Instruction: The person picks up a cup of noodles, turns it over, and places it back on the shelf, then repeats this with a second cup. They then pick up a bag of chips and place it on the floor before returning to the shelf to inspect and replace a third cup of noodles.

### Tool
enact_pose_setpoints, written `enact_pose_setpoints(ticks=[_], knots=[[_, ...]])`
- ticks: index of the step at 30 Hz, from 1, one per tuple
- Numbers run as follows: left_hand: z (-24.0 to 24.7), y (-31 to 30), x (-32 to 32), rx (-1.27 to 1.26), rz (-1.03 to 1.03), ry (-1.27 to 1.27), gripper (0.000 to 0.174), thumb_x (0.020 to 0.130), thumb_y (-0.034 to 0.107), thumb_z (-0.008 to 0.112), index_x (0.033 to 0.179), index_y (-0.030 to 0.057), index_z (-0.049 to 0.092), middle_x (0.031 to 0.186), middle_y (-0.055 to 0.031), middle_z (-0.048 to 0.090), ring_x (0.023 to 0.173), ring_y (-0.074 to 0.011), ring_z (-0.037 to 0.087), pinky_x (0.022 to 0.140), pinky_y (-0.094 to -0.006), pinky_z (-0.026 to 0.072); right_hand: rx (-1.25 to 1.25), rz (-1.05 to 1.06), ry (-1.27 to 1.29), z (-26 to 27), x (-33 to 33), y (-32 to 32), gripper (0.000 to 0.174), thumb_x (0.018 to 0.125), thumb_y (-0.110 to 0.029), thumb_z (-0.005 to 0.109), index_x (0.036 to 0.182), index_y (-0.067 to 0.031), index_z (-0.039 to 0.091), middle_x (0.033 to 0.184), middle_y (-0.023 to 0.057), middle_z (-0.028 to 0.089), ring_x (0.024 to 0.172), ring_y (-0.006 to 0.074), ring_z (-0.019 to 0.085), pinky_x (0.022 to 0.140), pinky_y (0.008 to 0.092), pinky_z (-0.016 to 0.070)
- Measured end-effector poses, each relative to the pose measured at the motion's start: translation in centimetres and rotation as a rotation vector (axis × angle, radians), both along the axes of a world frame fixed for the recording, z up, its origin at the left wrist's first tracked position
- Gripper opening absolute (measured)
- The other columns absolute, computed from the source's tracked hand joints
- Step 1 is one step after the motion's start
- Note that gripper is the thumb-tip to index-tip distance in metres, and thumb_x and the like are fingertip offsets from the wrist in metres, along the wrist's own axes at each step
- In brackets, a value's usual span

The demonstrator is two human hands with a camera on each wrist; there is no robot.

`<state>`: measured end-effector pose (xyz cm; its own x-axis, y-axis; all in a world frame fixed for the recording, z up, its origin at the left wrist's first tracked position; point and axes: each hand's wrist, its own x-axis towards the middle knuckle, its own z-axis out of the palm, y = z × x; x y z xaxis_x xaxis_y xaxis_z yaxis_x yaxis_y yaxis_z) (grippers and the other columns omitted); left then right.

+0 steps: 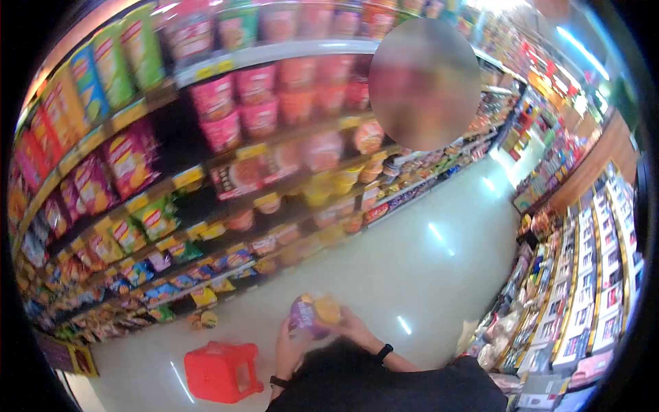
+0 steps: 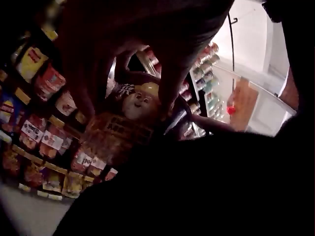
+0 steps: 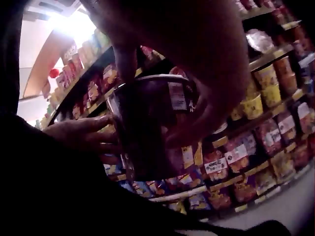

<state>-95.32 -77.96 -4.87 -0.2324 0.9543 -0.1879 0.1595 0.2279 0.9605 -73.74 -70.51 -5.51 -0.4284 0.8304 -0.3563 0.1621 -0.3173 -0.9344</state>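
Observation:
A purple and yellow tub (image 1: 314, 315) is held between both hands in front of the body in the head view. The left hand (image 1: 288, 345) grips its left side, and the right hand (image 1: 360, 329) has its fingers round the right side. In the right wrist view the dark tub (image 3: 147, 128) has a pale rim and a white label, with the right hand (image 3: 197, 54) over it and the left hand (image 3: 83, 136) against its far side. The left wrist view shows a cartoon face on the tub (image 2: 140, 105) under the left hand (image 2: 142, 29).
Shelves of cup noodles and snack bags (image 1: 130, 161) curve along the left. A red basket or stool (image 1: 218, 371) stands on the floor beside the person. Racks of boxed goods (image 1: 583, 281) line the right side, and the aisle floor (image 1: 384, 275) runs between.

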Motion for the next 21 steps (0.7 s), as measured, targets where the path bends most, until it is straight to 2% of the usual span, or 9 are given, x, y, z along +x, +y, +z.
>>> enact_pose_setpoints(ticks=[3, 6, 9, 10, 13, 16, 21], knots=[[-1.7, 4.8, 4.3, 0.027, -0.152, 0.074, 0.077, 0.082, 0.021, 0.085, 0.145, 0.0064, 0.042, 0.133, -0.0145, 0.062, 0.122, -0.0266, 0.062, 0.094, -0.0392, 0.0538, 0.163, -0.038, -0.109, -1.4, 5.9, 1.9, 0.081, 0.093, -0.036, 0.076, 0.152, -0.0012, 0.034, 0.132, 0.0156, 0.063, 0.105, 0.0229, 0.070, 0.085, 0.0358, 0.0582], [-1.7, 10.5, 10.2, 0.062, -0.274, 0.155, 0.078, 0.082, 0.023, 0.086, 0.144, 0.0072, 0.042, 0.133, -0.0138, 0.062, 0.122, -0.0255, 0.062, 0.092, -0.0385, 0.0552, 0.123, -0.194, -0.128, 3.1, 11.1, 4.3, 0.075, 0.092, -0.030, 0.074, 0.149, 0.0006, 0.037, 0.132, 0.0199, 0.060, 0.098, 0.0257, 0.068, 0.087, 0.0379, 0.0558], [-1.4, 16.7, 17.8, 0.113, -0.399, 0.207, 0.078, 0.083, 0.024, 0.085, 0.146, 0.0082, 0.041, 0.135, -0.0132, 0.062, 0.122, -0.0239, 0.063, 0.092, -0.0382, 0.0557, -0.116, -0.308, -0.214, 2.2, 19.0, 7.2, 0.072, 0.090, -0.028, 0.076, 0.145, 0.0007, 0.039, 0.128, 0.0181, 0.062, 0.094, 0.0250, 0.070, 0.084, 0.0368, 0.0569], [-1.2, 19.0, 20.4, 0.124, -0.472, 0.161, 0.080, 0.084, 0.025, 0.084, 0.147, 0.0086, 0.039, 0.137, -0.0137, 0.060, 0.125, -0.0246, 0.061, 0.095, -0.0392, 0.0550, -0.024, -0.362, -0.217, 1.7, 21.9, 9.3, 0.072, 0.088, -0.025, 0.077, 0.144, 0.0005, 0.039, 0.128, 0.0174, 0.062, 0.094, 0.0238, 0.070, 0.082, 0.0362, 0.0570], [1.2, 23.4, 28.5, 0.115, -0.517, 0.188, 0.081, 0.084, 0.025, 0.083, 0.149, 0.0082, 0.037, 0.140, -0.0140, 0.058, 0.129, -0.0263, 0.059, 0.097, -0.0401, 0.0539, 0.191, -0.547, -0.187, -0.6, 28.7, 12.0, 0.073, 0.083, -0.018, 0.081, 0.141, -0.0001, 0.040, 0.127, 0.0154, 0.063, 0.092, 0.0202, 0.069, 0.078, 0.0345, 0.0573], [2.3, 27.9, 34.1, 0.089, -0.545, 0.095, 0.082, 0.085, 0.025, 0.082, 0.150, 0.0082, 0.035, 0.142, -0.0149, 0.056, 0.132, -0.0272, 0.056, 0.099, -0.0408, 0.0528, 0.261, -0.586, -0.168, 1.1, 33.8, 16.0, 0.076, 0.080, -0.012, 0.082, 0.142, -0.0006, 0.040, 0.129, 0.0138, 0.062, 0.092, 0.0184, 0.068, 0.077, 0.0329, 0.0569], [1.8, 35.6, 38.1, 0.189, -0.535, 0.178, 0.083, 0.087, 0.028, 0.081, 0.152, 0.0080, 0.034, 0.143, -0.0162, 0.056, 0.132, -0.0266, 0.056, 0.098, -0.0401, 0.0528, 0.310, -0.615, -0.153, 1.1, 37.8, 23.7, 0.074, 0.079, -0.009, 0.081, 0.142, -0.0008, 0.041, 0.133, 0.0137, 0.060, 0.091, 0.0170, 0.067, 0.076, 0.0306, 0.0567]])
